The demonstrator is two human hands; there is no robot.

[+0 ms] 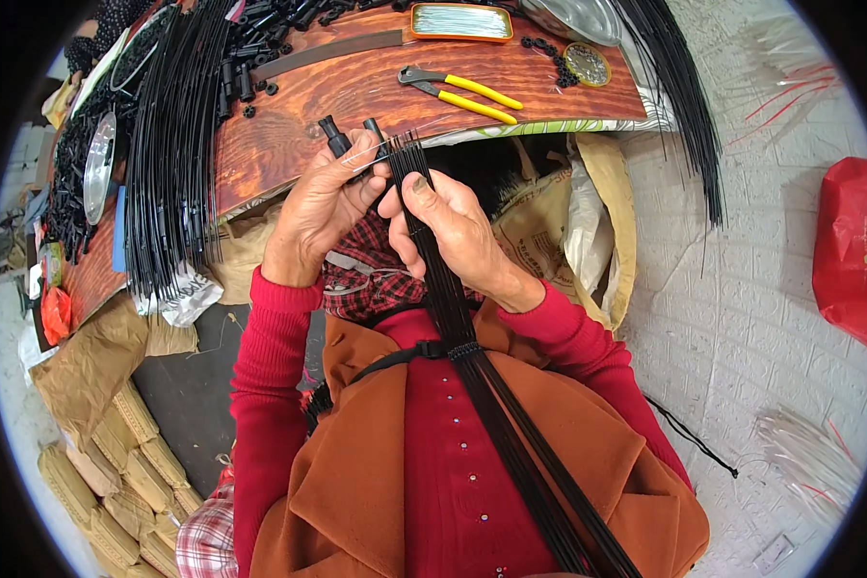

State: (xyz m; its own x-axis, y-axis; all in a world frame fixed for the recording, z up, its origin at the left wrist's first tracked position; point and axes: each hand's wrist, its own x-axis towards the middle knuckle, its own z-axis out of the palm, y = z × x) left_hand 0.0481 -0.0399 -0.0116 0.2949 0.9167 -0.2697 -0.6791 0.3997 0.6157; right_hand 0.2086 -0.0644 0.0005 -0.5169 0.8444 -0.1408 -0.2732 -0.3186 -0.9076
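My right hand (pixel 458 226) is closed round a long bundle of thin black rods (pixel 443 299). The bundle runs down across my front, through a dark tie at the waist, and splits into strands lower down. My left hand (pixel 323 207) is closed beside the rods' upper ends, with two short black tubular fittings (pixel 334 136) sticking up from its fingers. A thin pale strand (pixel 364 166) also shows at those fingertips. The fingertips of both hands nearly meet at the rod tops, so I cannot see whether a fitting touches a rod.
Yellow-handled cutting pliers (pixel 462 91) lie on the reddish wooden table (pixel 308 144). Behind them stand a tin of thin pale pins (pixel 460 21) and a round tin (pixel 586 65). Rod bundles (pixel 173 154) hang over the table edge. A paper sack (pixel 607 222) gapes below; a red bag (pixel 850 250) is far right.
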